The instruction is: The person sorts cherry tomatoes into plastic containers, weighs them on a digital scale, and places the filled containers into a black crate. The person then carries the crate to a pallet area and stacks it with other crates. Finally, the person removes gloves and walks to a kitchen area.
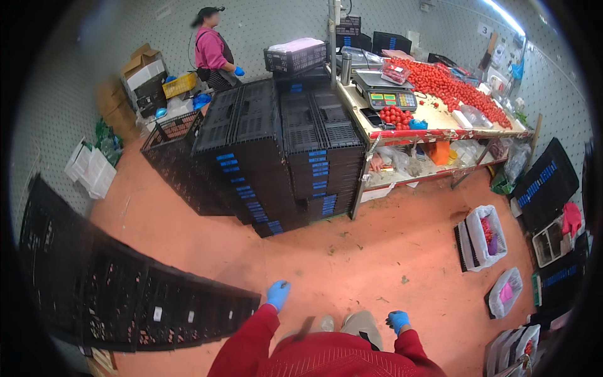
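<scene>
My left hand point(277, 295), in a blue glove, is held out over the floor beside the row of black crates point(157, 308). Its fingers look closed, with a small dark spot at their tips that I cannot make out. My right hand point(397, 322), also blue-gloved, hangs by my right leg with its fingers loosely bent and a little apart; nothing shows in it. Neither hand touches the crates. Ahead stand tall stacks of black plastic crates point(251, 151) with blue labels.
At the far right, a table point(440, 119) carries many red tomatoes point(440, 81) and a weighing scale point(386, 94). White-lined bins point(493, 235) stand along the right on the orange floor point(326, 257). A co-worker point(213, 50) in pink stands behind the stacks.
</scene>
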{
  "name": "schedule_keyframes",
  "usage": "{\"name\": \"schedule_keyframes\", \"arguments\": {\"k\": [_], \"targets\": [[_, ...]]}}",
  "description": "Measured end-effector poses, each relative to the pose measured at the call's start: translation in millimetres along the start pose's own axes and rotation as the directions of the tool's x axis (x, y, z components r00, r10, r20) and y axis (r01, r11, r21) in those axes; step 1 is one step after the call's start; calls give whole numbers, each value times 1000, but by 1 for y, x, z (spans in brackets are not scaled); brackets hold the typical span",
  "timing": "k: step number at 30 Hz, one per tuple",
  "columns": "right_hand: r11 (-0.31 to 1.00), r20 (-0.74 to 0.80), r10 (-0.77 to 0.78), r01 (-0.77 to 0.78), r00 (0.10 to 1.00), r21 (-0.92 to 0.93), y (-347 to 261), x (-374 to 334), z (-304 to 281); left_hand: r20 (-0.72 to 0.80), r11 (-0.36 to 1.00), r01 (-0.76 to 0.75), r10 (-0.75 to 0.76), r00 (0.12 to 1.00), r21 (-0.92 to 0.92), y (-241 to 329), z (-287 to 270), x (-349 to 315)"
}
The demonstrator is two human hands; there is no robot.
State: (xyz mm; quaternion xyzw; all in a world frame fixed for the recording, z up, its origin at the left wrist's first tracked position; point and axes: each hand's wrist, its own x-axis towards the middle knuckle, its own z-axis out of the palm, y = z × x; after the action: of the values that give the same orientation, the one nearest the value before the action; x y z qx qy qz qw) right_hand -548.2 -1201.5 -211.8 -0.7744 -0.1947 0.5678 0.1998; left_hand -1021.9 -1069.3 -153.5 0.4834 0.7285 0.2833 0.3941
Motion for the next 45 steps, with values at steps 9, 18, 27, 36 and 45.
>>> {"name": "schedule_keyframes", "arguments": {"k": [9, 18, 27, 36, 45], "targets": [[918, 307, -378, 396, 873, 4, -288, 90, 83, -135, 776, 306, -445, 885, -552, -20, -56, 161], [720, 534, -664, 640, 523, 268, -586, 71, 223, -421, 651, 84, -578, 699, -754, 47, -223, 255], [737, 494, -657, 624, 570, 259, -677, 76, 307, -501, 643, 4, -601, 623, -766, 107, -312, 343], [831, 433, -553, 507, 712, 228, -730, 97, 350, -400, 531, -70, -538, 742, -844, 115, -394, 425], [856, 233, -507, 454, 830, 246, -729, 109, 404, -175, 384, -34, -339, 925, -923, 122, -377, 474]]}}
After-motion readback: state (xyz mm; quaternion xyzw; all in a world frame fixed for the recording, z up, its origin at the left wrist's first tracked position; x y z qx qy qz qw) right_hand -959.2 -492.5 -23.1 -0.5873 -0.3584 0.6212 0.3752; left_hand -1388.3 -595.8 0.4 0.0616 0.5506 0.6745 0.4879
